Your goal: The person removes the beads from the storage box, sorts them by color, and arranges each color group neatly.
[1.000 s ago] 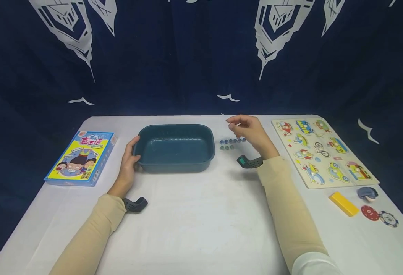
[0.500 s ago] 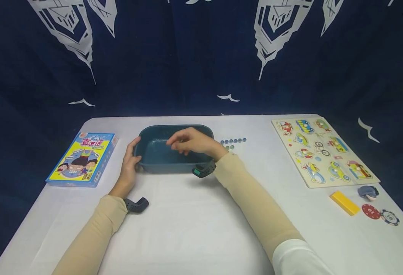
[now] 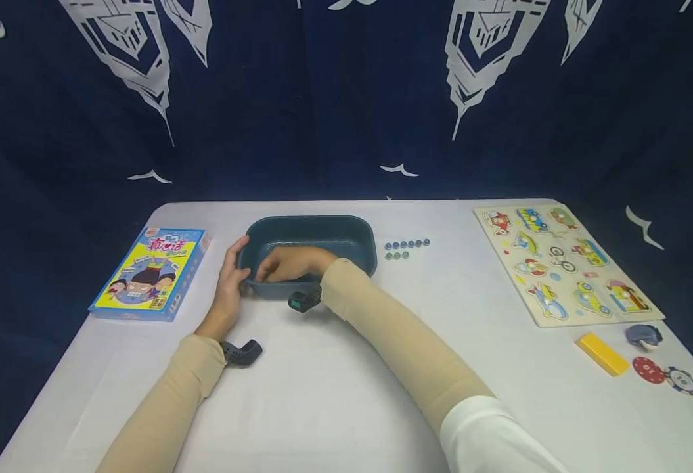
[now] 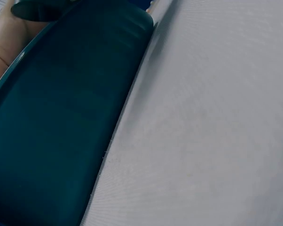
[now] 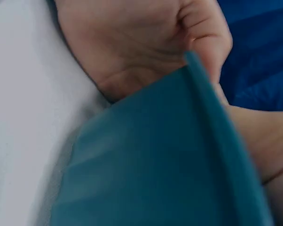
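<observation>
A dark teal rectangular basin [image 3: 272,290] stands on the white table. My left hand [image 3: 228,289] grips its left rim, thumb over the edge and fingers along the outer side. Reaching in over the front wall, my right hand [image 3: 294,263] is inside the basin near its left end, fingers bent downward. Its fingertips are hidden, so whether they hold anything cannot be seen. Two short rows of small glass marbles [image 3: 407,244] lie right of the basin, bluish behind and greenish in front. In the right wrist view, the basin's outer wall [image 5: 132,160] hides part of both hands.
A blue-and-yellow card game box [image 3: 148,276] lies at the left. On the right rests a wooden picture puzzle board [image 3: 565,269]. Before it are a yellow block [image 3: 602,354], a small blue-grey figure [image 3: 644,336], a red chip [image 3: 649,370] and a black-and-white chip [image 3: 682,380].
My right hand has moved left from above the marbles, across the basin, and down inside it. My left hand stays on the rim. The view has shifted slightly.
</observation>
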The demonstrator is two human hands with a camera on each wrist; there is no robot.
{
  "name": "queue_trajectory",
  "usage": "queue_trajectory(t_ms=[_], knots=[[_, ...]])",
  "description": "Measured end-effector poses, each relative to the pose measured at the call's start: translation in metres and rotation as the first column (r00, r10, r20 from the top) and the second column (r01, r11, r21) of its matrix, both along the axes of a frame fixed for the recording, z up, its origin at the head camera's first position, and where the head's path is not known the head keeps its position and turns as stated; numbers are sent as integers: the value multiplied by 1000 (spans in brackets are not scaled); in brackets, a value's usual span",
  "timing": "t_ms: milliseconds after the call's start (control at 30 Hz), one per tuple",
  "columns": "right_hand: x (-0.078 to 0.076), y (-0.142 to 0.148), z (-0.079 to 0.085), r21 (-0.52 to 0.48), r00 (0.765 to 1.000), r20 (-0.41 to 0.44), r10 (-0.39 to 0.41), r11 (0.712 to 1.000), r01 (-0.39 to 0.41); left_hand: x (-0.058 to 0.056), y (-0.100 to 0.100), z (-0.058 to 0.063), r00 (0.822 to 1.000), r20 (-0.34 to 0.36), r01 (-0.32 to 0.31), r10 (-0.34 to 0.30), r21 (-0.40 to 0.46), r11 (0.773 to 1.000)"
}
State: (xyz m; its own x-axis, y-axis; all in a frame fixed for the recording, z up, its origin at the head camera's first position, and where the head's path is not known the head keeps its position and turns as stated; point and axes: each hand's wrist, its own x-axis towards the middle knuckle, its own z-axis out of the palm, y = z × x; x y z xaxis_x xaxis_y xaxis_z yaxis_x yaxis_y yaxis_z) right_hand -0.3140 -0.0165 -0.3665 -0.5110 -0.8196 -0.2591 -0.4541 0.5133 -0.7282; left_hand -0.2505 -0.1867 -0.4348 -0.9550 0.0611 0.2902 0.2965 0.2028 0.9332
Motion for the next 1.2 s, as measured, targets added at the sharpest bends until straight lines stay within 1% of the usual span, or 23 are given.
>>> queue_trajectory(t_ms=[100, 267, 333, 467, 600, 800, 900, 1033, 1100, 1200], knots=[[0, -4, -1, 51, 1000, -16, 1, 999, 0, 0, 0, -1, 1000, -6, 1, -1, 19, 1000], [0, -6, -3, 97, 995, -94, -15, 995, 24, -1, 1, -1, 1000, -11, 2, -1, 40, 999], [-1, -6, -4, 108, 994, -110, -17, 994, 29, -1, 1, -1, 1000, -13, 1, -1, 40, 999], [-1, -5, -4, 115, 993, -108, -45, 992, 57, -1, 1, -1, 1000, -16, 0, 0, 34, 999], [0, -5, -3, 120, 993, -106, -55, 990, 68, 0, 1, -1, 1000, -13, -1, 2, 25, 1000], [0, -4, -3, 121, 986, -151, -72, 988, 91, 1, 0, 0, 1000, -2, -7, 7, -11, 1000], [-1, -2, -3, 87, 989, -135, -68, 993, 80, 0, 0, -1, 1000, -2, -7, 7, -11, 1000], [-2, 6, 0, -17, 995, -70, -78, 997, 77, 0, 0, -1, 1000, -10, -5, 5, 3, 1000], [-3, 12, 2, -80, 995, -29, -95, 992, 93, 0, 0, -1, 1000, -8, 0, 0, 12, 1000], [-4, 25, 7, -170, 992, 34, -125, 977, 129, 0, 0, 0, 1000, -1, 2, -2, 12, 1000]])
